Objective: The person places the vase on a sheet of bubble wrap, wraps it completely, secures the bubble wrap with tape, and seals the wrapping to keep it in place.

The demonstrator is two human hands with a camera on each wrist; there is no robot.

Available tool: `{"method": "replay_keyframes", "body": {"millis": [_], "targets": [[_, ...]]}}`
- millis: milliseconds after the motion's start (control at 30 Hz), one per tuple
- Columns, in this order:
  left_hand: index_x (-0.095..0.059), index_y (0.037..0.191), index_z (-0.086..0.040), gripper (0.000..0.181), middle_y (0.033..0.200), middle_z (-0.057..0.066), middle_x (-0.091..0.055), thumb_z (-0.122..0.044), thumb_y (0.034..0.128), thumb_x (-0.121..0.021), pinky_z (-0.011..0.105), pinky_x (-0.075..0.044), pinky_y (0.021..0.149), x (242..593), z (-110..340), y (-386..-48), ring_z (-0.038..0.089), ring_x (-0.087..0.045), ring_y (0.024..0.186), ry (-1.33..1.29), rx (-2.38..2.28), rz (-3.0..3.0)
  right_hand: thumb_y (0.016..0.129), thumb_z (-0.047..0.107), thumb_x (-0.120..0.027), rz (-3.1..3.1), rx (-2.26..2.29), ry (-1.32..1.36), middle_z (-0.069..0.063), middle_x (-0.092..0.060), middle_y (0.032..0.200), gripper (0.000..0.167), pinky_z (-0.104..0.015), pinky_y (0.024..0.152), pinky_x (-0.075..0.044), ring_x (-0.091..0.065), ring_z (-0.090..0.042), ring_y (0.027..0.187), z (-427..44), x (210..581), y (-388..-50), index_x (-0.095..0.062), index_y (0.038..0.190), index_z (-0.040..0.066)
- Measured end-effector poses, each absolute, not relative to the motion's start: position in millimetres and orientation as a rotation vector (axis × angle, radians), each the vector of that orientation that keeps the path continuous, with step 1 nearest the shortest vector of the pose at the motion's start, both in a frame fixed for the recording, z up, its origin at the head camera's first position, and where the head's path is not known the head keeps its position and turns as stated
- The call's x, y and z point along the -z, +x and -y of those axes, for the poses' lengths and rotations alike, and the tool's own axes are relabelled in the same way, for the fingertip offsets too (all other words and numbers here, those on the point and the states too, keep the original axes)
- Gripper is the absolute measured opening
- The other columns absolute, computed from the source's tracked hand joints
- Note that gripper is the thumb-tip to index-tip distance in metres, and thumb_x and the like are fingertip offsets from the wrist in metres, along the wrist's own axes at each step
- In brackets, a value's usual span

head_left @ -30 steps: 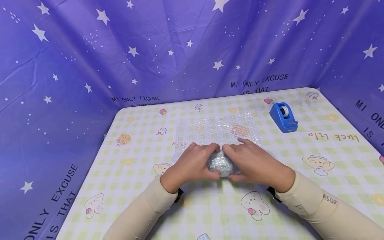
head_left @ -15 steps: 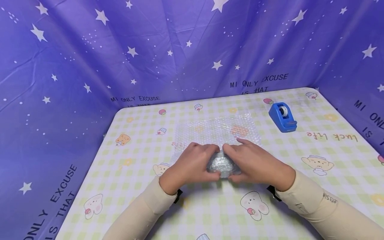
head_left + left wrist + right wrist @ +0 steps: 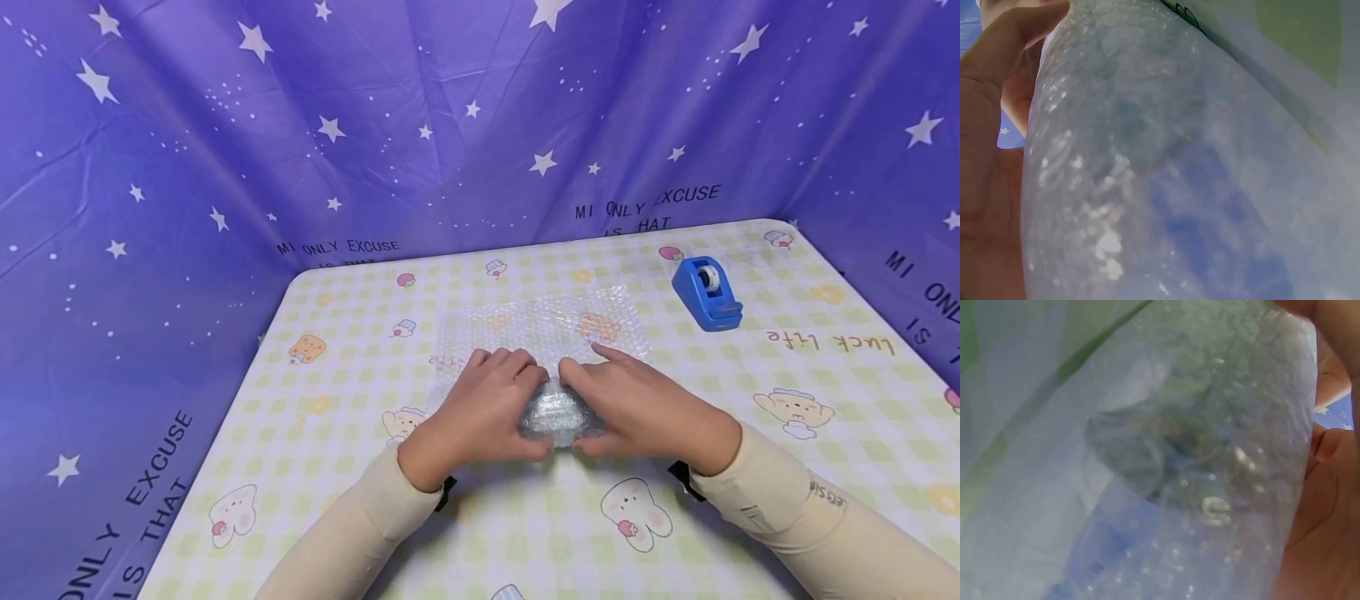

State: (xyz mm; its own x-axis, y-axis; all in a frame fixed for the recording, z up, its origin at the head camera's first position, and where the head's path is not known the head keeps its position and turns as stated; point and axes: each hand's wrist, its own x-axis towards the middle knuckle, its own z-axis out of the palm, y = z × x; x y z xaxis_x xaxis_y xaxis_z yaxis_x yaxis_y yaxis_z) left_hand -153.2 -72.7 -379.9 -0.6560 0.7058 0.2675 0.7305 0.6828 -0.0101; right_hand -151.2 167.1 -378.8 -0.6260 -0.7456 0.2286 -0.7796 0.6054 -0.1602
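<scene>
Curtains [image 3: 450, 179] of purple cloth printed with white stars and black lettering hung beyond and to both sides of the left hand [image 3: 487, 408] and right hand [image 3: 637, 407]. Under the hands stretched the bench [image 3: 360, 392], its rounded-corner top checked pale green and white with cartoon prints. Cream sleeves [image 3: 345, 529] reached to the wrists. Just beyond the hands lay a clear, flat sheet of plastic bubble wrap [image 3: 528, 325], partly hidden by them. Both hands curled round a rounded, translucent bubble-wrap bundle [image 3: 557, 414], gripping it from either side, thumbs nearest the person. The bundle sat directly between them; its darker contents were too blurred to identify. Beyond and right of the right hand stood a blue plastic tape dispenser [image 3: 703, 302] holding a small whitish tape roll [image 3: 709, 278].
</scene>
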Motion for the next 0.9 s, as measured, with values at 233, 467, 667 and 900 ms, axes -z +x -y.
{"method": "replay_keyframes", "body": {"millis": [233, 467, 667, 900], "targets": [[-0.062, 0.12, -0.017, 0.082, 0.112, -0.005, -0.06, -0.071, 0.0614, -0.082, 0.037, -0.041, 0.085, 379, 67, -146, 0.017, -0.06, 0.096, -1.116, -0.068, 2.632, 0.069, 0.045, -0.09, 2.69, -0.38, 1.288, 0.014, -0.059, 0.081, 0.068, -0.061, 0.111, -0.042, -0.064, -0.005, 0.078, -168, 378, -151, -0.046, 0.111, 0.013], [-0.058, 0.122, -0.015, 0.09, 0.106, -0.004, -0.058, -0.073, 0.0588, -0.084, 0.038, -0.041, 0.081, 381, 61, -137, 0.019, -0.061, 0.09, -1.065, -0.21, 2.592, 0.069, 0.043, -0.089, 2.676, -0.39, 1.297, 0.016, -0.057, 0.08, 0.066, -0.06, 0.111, -0.042, -0.062, -0.003, 0.076, -168, 378, -152, -0.046, 0.11, 0.014], [-0.058, 0.123, -0.015, 0.094, 0.105, -0.004, -0.06, -0.074, 0.0568, -0.086, 0.038, -0.041, 0.079, 382, 59, -132, 0.02, -0.061, 0.089, -1.039, -0.247, 2.561, 0.069, 0.044, -0.089, 2.689, -0.388, 1.288, 0.015, -0.062, 0.085, 0.066, -0.061, 0.11, -0.042, -0.065, -0.004, 0.079, -169, 378, -152, -0.046, 0.109, 0.015], [-0.057, 0.124, -0.013, 0.094, 0.105, -0.004, -0.061, -0.077, 0.059, -0.083, 0.038, -0.042, 0.079, 382, 56, -129, 0.02, -0.062, 0.088, -1.02, -0.297, 2.549, 0.068, 0.045, -0.089, 2.716, -0.403, 1.283, 0.013, -0.066, 0.089, 0.067, -0.061, 0.111, -0.041, -0.066, -0.003, 0.079, -169, 378, -153, -0.045, 0.109, 0.015]]}}
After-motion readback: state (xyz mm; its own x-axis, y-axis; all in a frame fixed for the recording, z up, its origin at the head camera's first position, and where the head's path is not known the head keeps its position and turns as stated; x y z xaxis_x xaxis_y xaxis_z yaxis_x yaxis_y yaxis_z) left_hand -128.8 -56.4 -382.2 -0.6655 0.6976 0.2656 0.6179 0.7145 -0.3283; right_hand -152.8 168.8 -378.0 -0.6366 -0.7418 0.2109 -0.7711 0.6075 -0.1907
